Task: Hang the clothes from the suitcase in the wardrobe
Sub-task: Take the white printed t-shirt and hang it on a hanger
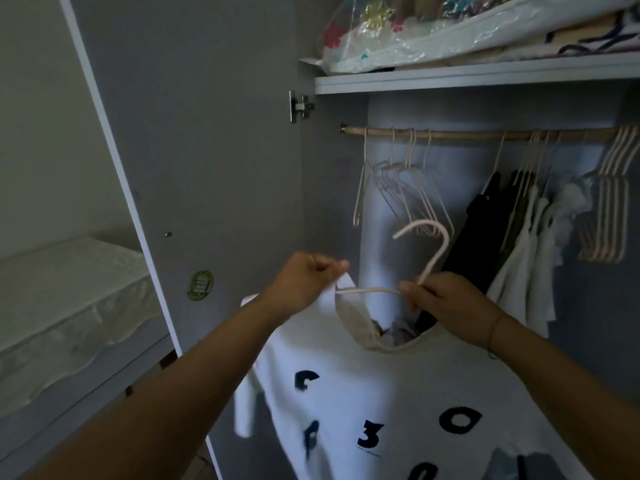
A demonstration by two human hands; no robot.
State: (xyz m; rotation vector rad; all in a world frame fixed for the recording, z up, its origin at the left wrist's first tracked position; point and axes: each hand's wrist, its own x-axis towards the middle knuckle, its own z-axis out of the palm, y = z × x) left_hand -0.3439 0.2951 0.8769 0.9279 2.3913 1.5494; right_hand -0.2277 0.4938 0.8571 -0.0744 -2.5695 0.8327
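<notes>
**Shirt half on its hanger, in front of the open wardrobe**

I see the white cotton T-shirt with dark numerals held up just in front of the grey wardrobe. Its body hangs down past the bottom of my view and one sleeve droops at the left. A pale pink slim hanger sits partly inside the neck opening. One arm crosses the gap toward the shirt's left shoulder, and the curved hook stands above the collar.

Behind the hook, the round wooden rail carries a cluster of empty pale hangers. To the right of them hang dark and white garments, crowded together. A tight bunch of bare hangers hangs at the far right.

The left hand pinches the shirt's shoulder edge between the thumb and curled fingers. The right hand has its fingers curled round the hanger's neck, where the hook meets the arms, right at the collar.

The shirt looks soft, with a beige collar band. The hangers are thin and matt. Above the rail, a flat white shelf holds a crinkled clear plastic bag of flowered bedding. The flat grey wardrobe door stands open at the left, with a metal hinge and a round green sticker. Beyond it lies a bed with a pale lace cover.
</notes>
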